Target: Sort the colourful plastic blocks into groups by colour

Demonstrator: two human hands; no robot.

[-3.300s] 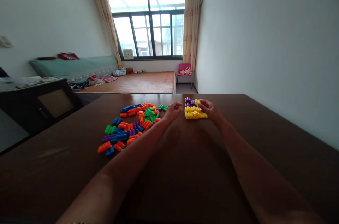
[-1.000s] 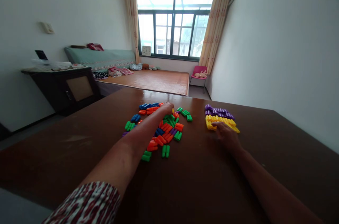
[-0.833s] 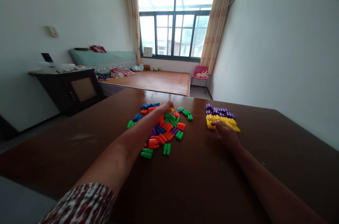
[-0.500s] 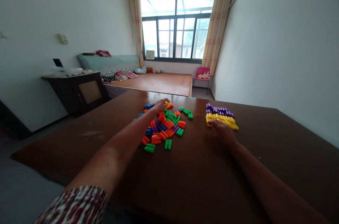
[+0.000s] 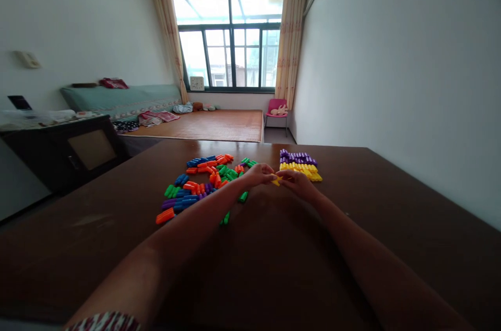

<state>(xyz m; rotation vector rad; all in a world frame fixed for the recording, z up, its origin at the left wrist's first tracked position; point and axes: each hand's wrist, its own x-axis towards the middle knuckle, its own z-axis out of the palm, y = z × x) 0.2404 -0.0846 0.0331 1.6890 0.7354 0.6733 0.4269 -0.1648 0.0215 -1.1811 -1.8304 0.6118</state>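
Both hands meet over the table, just in front of the sorted rows. My left hand [image 5: 259, 175] pinches a small yellow toy building block [image 5: 276, 180], whose outline is mostly covered by fingers. The fingers of my right hand [image 5: 298, 184] close on the same block from the other side. Right behind that hand lie rows of yellow toy blocks [image 5: 301, 168], with purple toy blocks [image 5: 298, 157] lined up beyond them. To the left spreads a loose pile of orange [image 5: 195, 186], green [image 5: 172, 191] and blue toy blocks [image 5: 186, 202]. My left forearm hides part of this pile.
The brown table [image 5: 254, 263] has a glossy top. Past its far edge stand a mat-covered bed [image 5: 223, 125] and a pink chair [image 5: 276, 107] holding a soft toy. A dark cabinet [image 5: 88, 145] is at the left.
My left hand has come back from the far side of the pile with a yellow block. My right hand has left the yellow rows and joined it. The view has turned right.
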